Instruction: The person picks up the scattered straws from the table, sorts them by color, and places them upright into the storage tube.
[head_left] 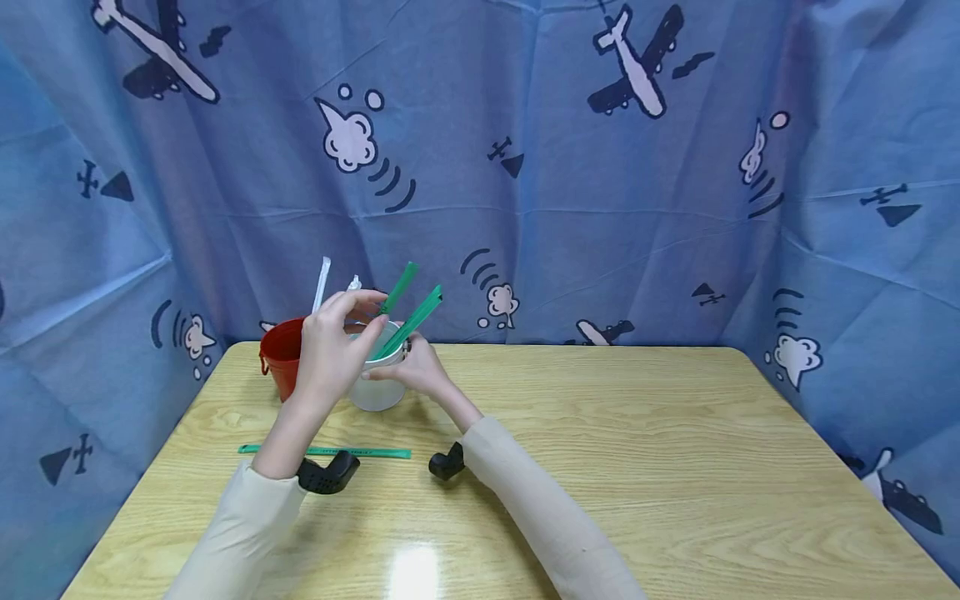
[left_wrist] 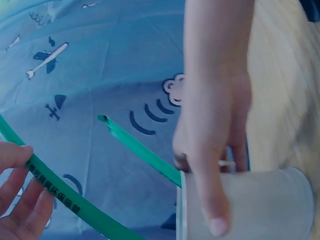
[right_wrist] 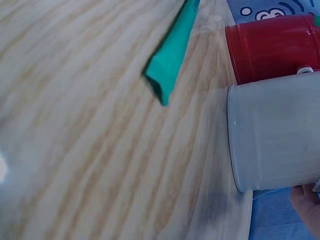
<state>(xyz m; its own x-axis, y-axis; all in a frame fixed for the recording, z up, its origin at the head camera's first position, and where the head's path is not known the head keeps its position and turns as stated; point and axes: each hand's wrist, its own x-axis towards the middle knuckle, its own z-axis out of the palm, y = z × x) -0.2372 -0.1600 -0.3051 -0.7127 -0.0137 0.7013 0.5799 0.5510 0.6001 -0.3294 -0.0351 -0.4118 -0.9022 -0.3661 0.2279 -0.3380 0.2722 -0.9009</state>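
My left hand (head_left: 330, 346) pinches a green wrapped straw (head_left: 401, 285) between thumb and fingers, above the white bucket (head_left: 375, 393). Printed characters run along that straw's wrapper in the left wrist view. My right hand (head_left: 422, 368) grips the white bucket at its right side, thumb across the near wall, as the left wrist view also shows. Other green wrapped straws (head_left: 418, 320) lean out of the white bucket to the right. Nearer on the table lies one more green wrapped straw (head_left: 378, 453), partly hidden behind my left forearm.
A red bucket (head_left: 281, 360) stands just left of the white one, partly covered by my left hand. White wrapped straws (head_left: 322, 283) stick up behind that hand. The wooden table (head_left: 637, 450) ends at a blue airplane-print curtain (head_left: 525, 183).
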